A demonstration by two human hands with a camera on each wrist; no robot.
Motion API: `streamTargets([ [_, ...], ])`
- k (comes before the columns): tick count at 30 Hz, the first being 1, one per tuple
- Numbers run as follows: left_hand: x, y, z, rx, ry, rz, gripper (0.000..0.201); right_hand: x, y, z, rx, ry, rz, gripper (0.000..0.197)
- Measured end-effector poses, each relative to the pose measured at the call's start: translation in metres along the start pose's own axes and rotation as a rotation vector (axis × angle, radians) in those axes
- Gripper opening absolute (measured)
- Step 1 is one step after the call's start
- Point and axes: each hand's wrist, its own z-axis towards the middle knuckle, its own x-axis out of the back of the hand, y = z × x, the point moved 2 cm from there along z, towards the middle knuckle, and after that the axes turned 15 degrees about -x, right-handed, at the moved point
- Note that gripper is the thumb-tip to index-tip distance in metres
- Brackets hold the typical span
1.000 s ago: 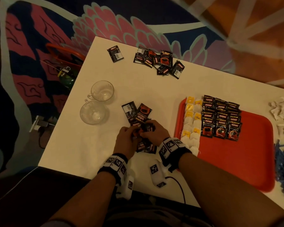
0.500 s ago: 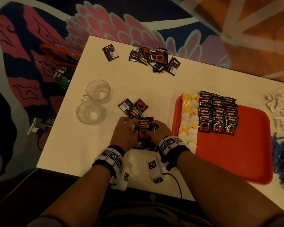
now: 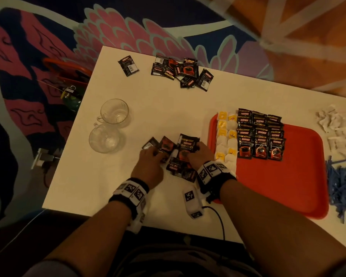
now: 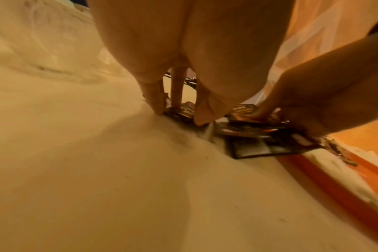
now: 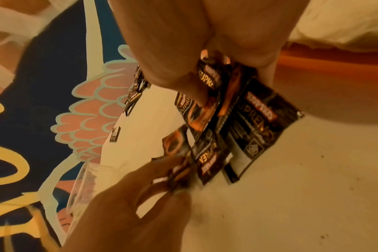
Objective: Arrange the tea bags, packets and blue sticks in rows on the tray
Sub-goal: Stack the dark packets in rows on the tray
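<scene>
Head view: both of your hands work the loose pile of black Kopiko Supremo coffee packets [image 3: 180,156] on the white table [image 3: 100,188], just left of the red tray [image 3: 299,176]. Your left hand [image 3: 150,164] lies at the pile's left edge; in the left wrist view its fingertips [image 4: 158,107] point down onto the packets there, curled rather than flat, though whether they pinch one cannot be told. Your right hand [image 3: 200,154] bears on one face-up packet [image 3: 188,146]; in the right wrist view its thumb and fingers [image 5: 196,90] curl round that packet, which is gripped.

To do this step well, square the gathered packets face-up, printed tops pointing the same way, before you lift them; the foil probably slides easily, so hold them by the edges, not the faces. Carry a small stack instead of a scatter.

On the tray, two columns of tea bags [image 3: 227,140] with yellow tags sit along the left rim, and three overlapping columns of packets [image 3: 260,134] stand just right of them. Start the next column touching the last one, each packet lapping the one behind as its neighbours do.

Right of the tray lie the blue sticks [image 3: 341,188] and white paper sachets [image 3: 335,126], not yet arranged. At the far edge wait a second packet heap [image 3: 180,70] and a lone packet [image 3: 128,65]; two glass mugs [image 3: 108,128] stand to the left.
</scene>
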Motion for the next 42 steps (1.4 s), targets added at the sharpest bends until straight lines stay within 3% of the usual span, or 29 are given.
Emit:
streamTargets([
  [3,-0.013,0.012,-0.003,-0.096,0.074,-0.126,0.040,-0.011,-0.005,-0.004,-0.005,-0.077,-0.013,0.034],
  [9,-0.029,0.016,-0.002,-0.070,0.130,-0.241,0.027,-0.010,-0.007,-0.003,-0.047,-0.151,0.070,0.036],
  [13,-0.028,0.008,0.002,0.081,0.350,-0.371,0.036,-0.009,-0.006,-0.006,-0.037,-0.097,0.110,0.051],
  [17,-0.024,0.005,0.015,0.231,0.285,-0.495,0.041,-0.009,-0.010,-0.010,-0.117,-0.119,0.081,0.057],
  [21,-0.022,0.004,0.023,0.269,0.238,-0.635,0.040,-0.015,-0.018,-0.011,-0.130,-0.071,-0.014,0.043],
  [26,-0.022,-0.001,0.025,0.300,0.264,-0.788,0.024,-0.016,-0.018,-0.009,-0.114,-0.083,-0.047,0.017],
  [31,-0.025,0.003,0.026,0.262,0.217,-0.810,0.029,-0.017,-0.022,-0.010,-0.122,-0.181,-0.030,0.028],
  [38,-0.022,0.006,0.026,0.260,0.256,-0.882,0.026,-0.020,-0.022,-0.010,-0.035,-0.104,-0.099,0.037],
  [42,-0.021,0.005,0.026,0.278,0.343,-0.804,0.031,-0.018,-0.016,-0.004,-0.004,-0.083,-0.069,0.039],
])
